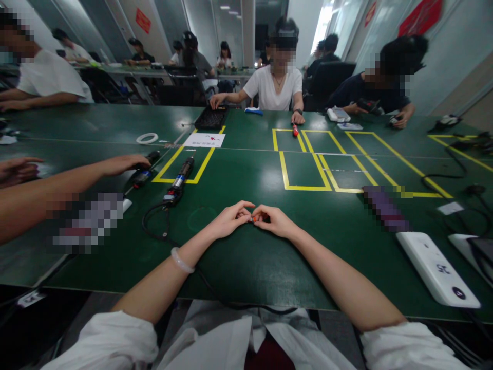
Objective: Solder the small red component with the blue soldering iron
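My left hand and my right hand meet over the green table, in front of my body. Between their fingertips is a small part with orange and metallic-looking bits, too small to name. Both hands pinch it, the left from one side and the right from the other. Beyond my left hand lies an electric screwdriver with a black and silver body, its cable looping toward me.
Yellow tape outlines mark the table. A white power bank and a phone lie at right. At left, a co-worker's hand touches another screwdriver. Across stand a black tray and a red-handled tool by another person's hand.
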A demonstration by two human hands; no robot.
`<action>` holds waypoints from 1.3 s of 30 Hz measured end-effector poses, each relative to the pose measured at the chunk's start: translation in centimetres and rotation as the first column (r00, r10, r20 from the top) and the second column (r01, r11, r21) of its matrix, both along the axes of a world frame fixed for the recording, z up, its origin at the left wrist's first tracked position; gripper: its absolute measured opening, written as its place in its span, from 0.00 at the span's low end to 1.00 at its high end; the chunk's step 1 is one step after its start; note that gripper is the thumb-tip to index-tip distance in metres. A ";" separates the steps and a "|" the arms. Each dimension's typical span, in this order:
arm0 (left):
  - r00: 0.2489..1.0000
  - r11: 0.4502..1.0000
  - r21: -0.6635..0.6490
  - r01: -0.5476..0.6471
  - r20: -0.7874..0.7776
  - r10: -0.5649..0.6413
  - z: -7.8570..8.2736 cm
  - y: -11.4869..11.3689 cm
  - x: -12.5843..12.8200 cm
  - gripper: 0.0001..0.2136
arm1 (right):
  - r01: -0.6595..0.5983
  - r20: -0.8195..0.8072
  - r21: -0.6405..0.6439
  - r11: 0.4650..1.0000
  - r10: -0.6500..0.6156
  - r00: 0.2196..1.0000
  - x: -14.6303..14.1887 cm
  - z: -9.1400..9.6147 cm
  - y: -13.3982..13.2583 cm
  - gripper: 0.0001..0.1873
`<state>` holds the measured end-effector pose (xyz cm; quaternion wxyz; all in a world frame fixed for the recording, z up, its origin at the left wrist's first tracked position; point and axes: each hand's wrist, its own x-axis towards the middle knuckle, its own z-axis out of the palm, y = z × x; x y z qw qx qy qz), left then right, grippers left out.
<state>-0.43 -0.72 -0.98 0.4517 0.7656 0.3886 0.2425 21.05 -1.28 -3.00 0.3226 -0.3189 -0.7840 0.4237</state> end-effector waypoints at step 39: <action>0.944 0.928 0.372 0.021 -0.313 0.104 1.2 -1.1 0.5 0.12 | 0.094 -0.022 -0.012 0.996 -0.094 0.995 -0.1 -0.2 0.1 0.08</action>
